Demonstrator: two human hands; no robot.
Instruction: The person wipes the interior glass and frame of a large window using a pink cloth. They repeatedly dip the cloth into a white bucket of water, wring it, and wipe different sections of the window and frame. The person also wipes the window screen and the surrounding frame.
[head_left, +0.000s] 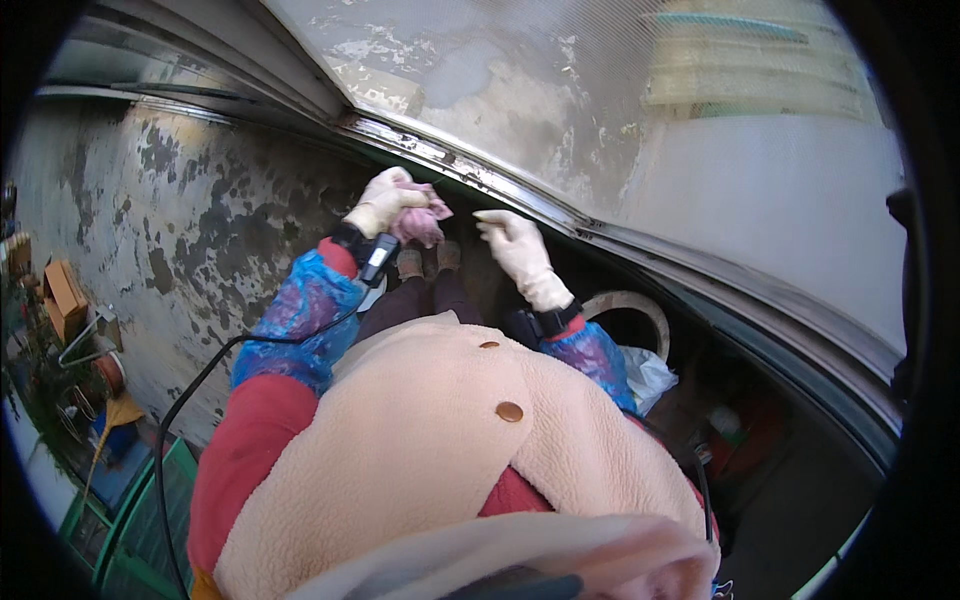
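Note:
My left hand (381, 204), in a white rubber glove, grips a crumpled pink cloth (420, 221). My right hand (517, 251) wears a matching glove; its fingers are partly bent, with nothing visible between them. Just beyond both hands runs a metal sliding-window track (457, 166), wet-looking and dotted with dark dirt. Neither hand plainly touches it. Behind the track, a mesh screen (570, 97) covers much of the upper right. Blue plastic sleeve covers (300, 319) wrap my forearms, and black straps with small devices sit at both wrists.
A pale round rim (637, 311) and a white plastic bag (649, 375) lie right of my right forearm. A black cable (217, 360) hangs from my left wrist. Stained concrete floor (180, 202) extends left, towards a cardboard box (64, 296), plants and a green frame (142, 517).

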